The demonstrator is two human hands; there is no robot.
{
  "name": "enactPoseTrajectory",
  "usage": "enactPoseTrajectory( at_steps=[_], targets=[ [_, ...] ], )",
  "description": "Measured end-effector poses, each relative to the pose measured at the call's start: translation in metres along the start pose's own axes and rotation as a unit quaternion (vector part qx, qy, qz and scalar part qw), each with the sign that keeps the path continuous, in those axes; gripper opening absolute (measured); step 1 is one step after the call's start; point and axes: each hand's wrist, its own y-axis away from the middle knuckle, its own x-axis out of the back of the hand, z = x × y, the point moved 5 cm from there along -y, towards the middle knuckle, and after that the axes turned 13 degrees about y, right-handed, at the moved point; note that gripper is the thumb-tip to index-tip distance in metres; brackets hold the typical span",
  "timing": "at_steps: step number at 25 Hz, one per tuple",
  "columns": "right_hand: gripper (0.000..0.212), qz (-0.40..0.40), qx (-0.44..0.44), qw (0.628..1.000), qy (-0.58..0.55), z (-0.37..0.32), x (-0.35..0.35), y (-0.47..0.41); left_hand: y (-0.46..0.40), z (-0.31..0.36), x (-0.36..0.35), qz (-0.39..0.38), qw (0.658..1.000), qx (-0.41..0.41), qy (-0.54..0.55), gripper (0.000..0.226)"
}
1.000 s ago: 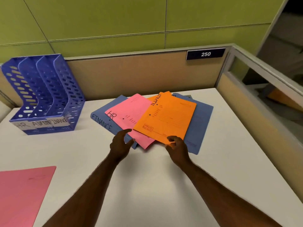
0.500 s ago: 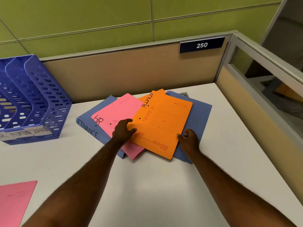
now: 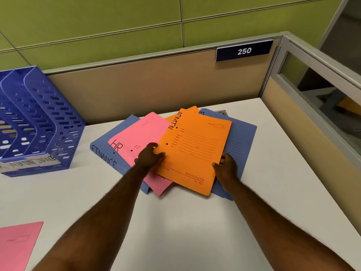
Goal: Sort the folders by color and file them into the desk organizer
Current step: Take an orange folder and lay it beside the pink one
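Note:
An orange folder (image 3: 197, 147) marked ADMIN lies on top of a fanned pile on the white desk. My left hand (image 3: 149, 156) grips its left edge, thumb on top. My right hand (image 3: 225, 167) grips its right edge. Under it lie a pink folder (image 3: 138, 133) marked HR, a second orange folder (image 3: 192, 109) of which only a corner shows, a blue folder (image 3: 103, 151) marked FINANCE on the left and another blue folder (image 3: 242, 137) on the right. The blue perforated desk organizer (image 3: 39, 122) stands at the far left with paper labels along its front.
Another pink folder (image 3: 17, 245) lies apart at the desk's near left corner. A beige partition with a sign reading 250 (image 3: 244, 50) closes the back. A glass-topped divider (image 3: 316, 98) runs along the right edge of the desk (image 3: 175, 222).
My left hand moved from the pile's front onto the orange folder's left edge. My right hand slid from its near edge to its right edge. The camera moved closer and turned right.

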Motion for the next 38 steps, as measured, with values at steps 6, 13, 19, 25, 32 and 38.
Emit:
enactPoseTrajectory(
  at_steps=[6,13,19,25,32,38],
  targets=[
    [0.039,0.011,0.031,0.999,-0.019,-0.011,0.008,0.018,0.026,-0.006,0.005,0.022,0.994,0.018,0.102,0.048],
    [0.042,0.003,0.079,0.997,-0.023,-0.034,0.007,0.069,0.092,-0.026,0.042,0.077,0.983,-0.034,0.166,0.040],
    [0.040,-0.020,0.099,0.995,-0.021,-0.047,-0.027,0.142,0.158,-0.074,0.098,0.101,0.972,-0.027,0.211,0.033],
    [0.043,-0.068,0.107,0.992,0.005,-0.051,-0.079,0.221,0.214,-0.141,0.160,0.126,0.966,-0.015,0.225,0.028],
    [0.047,-0.107,0.104,0.989,0.019,-0.043,-0.136,0.308,0.267,-0.218,0.214,0.123,0.964,-0.011,0.237,0.040],
    [0.043,-0.152,0.108,0.982,0.040,-0.029,-0.170,0.363,0.304,-0.279,0.237,0.111,0.970,0.016,0.216,0.055]
  ],
)
